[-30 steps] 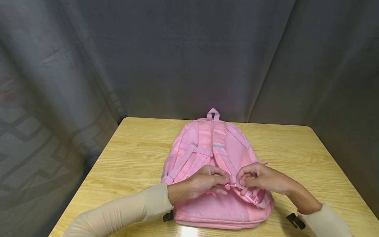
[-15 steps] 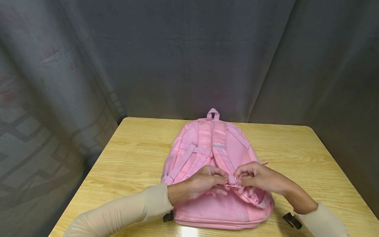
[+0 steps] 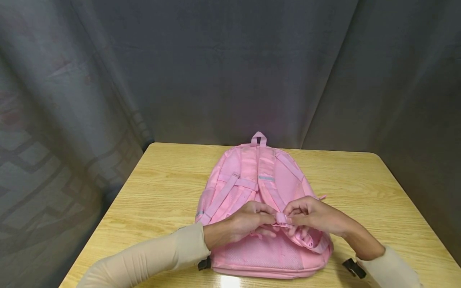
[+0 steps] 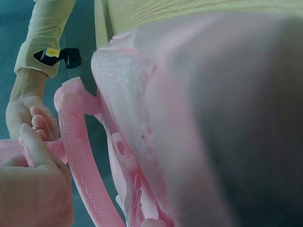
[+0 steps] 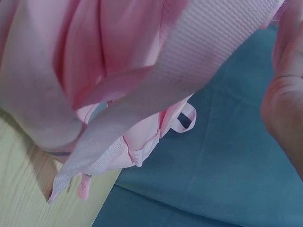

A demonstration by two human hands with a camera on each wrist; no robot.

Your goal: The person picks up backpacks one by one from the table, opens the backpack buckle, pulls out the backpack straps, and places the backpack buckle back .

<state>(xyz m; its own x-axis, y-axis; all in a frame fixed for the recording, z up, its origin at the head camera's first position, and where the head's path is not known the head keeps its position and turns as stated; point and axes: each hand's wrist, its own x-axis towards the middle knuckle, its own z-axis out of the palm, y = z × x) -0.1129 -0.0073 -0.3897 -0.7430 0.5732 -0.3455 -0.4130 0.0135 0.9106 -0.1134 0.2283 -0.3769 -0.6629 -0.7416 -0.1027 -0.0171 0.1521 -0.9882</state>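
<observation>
A pink backpack [image 3: 263, 256] lies on the table with its straps facing up. My left hand [image 3: 246, 222] pinches the lower part of a shoulder strap at a pink strap buckle [image 3: 281, 218], thumb against forefinger. From the other side, my right hand [image 3: 320, 216] pinches the strap webbing at the same buckle. The left wrist view shows the padded strap [image 4: 78, 146] raised off the bag and both hands meeting on its webbing. Wide webbing [image 5: 189, 52] crosses close to the camera in the right wrist view. Fingers partly hide the buckle.
The wooden table [image 3: 162, 180] extends on both sides of the bag. Grey curtains [image 3: 223, 72] hang behind it and at the sides. A top loop handle [image 3: 259, 139] points to the back. Black wrist-camera mounts [image 3: 353, 268] stick out near the sleeves.
My right hand has shifted slightly left, closer to my left hand, and the webbing at the buckle now bulges up in a small loop. The left hand and backpack stay almost still.
</observation>
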